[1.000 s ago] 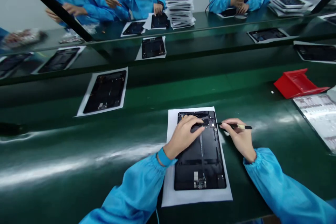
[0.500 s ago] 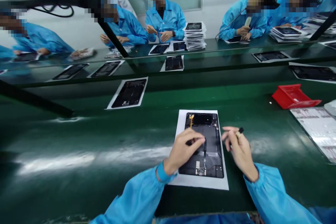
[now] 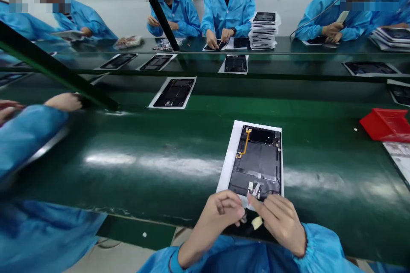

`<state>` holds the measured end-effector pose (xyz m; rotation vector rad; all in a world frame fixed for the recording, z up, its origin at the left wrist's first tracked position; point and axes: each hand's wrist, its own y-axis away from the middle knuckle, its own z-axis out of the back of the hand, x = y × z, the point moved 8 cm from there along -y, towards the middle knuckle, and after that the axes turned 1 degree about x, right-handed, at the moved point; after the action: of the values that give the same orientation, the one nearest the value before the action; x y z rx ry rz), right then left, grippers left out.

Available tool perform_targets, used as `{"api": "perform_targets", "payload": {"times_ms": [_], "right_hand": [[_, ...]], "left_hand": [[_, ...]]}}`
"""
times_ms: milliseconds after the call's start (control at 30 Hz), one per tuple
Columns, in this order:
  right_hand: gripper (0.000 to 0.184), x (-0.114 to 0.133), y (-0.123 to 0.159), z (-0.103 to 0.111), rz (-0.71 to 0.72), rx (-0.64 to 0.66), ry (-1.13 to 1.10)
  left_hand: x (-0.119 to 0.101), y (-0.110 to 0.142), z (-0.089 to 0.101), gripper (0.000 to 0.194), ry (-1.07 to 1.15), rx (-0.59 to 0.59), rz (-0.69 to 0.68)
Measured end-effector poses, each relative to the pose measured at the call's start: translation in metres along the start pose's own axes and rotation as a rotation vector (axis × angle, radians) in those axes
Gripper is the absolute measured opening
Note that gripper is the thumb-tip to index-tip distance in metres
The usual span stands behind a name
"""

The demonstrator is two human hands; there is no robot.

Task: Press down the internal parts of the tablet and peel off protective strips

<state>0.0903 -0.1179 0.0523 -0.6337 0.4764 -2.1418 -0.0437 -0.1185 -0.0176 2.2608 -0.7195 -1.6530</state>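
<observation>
An opened tablet (image 3: 256, 160) lies on a white paper sheet (image 3: 229, 160), its inside showing an orange flex cable (image 3: 246, 143) at upper left. At the tablet's near end is a small circuit board with a pale strip (image 3: 256, 188). My left hand (image 3: 222, 211) is pinched just in front of the sheet, with a small dark bit at its fingertips that I cannot make out. My right hand (image 3: 282, 219) curls over the tablet's near right corner, index finger by the strip. A pale yellow tool end (image 3: 256, 222) sticks out beneath that hand.
A red bin (image 3: 386, 124) stands at right, beside a whitish sheet (image 3: 399, 162). Another opened tablet (image 3: 174, 93) lies farther back. A co-worker's sleeve (image 3: 30, 136) reaches in from the left, near a green post (image 3: 64, 68). Across the bench, people work beside a stack of tablets (image 3: 264, 32).
Both my hands have come back from the tablet's middle and right side to its near edge, uncovering the orange cable. The view has shifted, and a co-worker's arm now shows at left.
</observation>
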Motion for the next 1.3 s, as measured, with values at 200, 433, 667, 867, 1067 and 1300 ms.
{"api": "perform_targets", "payload": {"times_ms": [200,433,667,867,1067,1300], "right_hand": [[0.045,-0.008,-0.002,0.001,-0.059,-0.005,-0.081],[0.035,-0.018,0.009,0.015,-0.293,0.046,-0.288],[0.052,-0.017,0.017,0.033,-0.179,0.133,-0.045],[0.059,-0.031,0.023,0.037,-0.180,0.203,-0.067],[0.053,-0.032,0.019,0.038,-0.157,0.211,0.092],[0.058,-0.055,0.024,0.023,-0.318,0.208,-0.038]], "left_hand": [[-0.008,-0.006,-0.014,0.043,-0.082,0.094,0.044],[-0.036,-0.010,-0.030,0.021,-0.438,0.077,-0.235],[-0.074,-0.006,-0.066,0.015,-0.748,0.103,-0.660],[-0.087,-0.002,-0.084,0.015,-0.956,0.131,-0.942],[-0.087,-0.004,-0.096,0.017,-1.202,0.110,-1.029],[-0.087,-0.008,-0.080,0.016,-1.182,0.096,-1.004]]}}
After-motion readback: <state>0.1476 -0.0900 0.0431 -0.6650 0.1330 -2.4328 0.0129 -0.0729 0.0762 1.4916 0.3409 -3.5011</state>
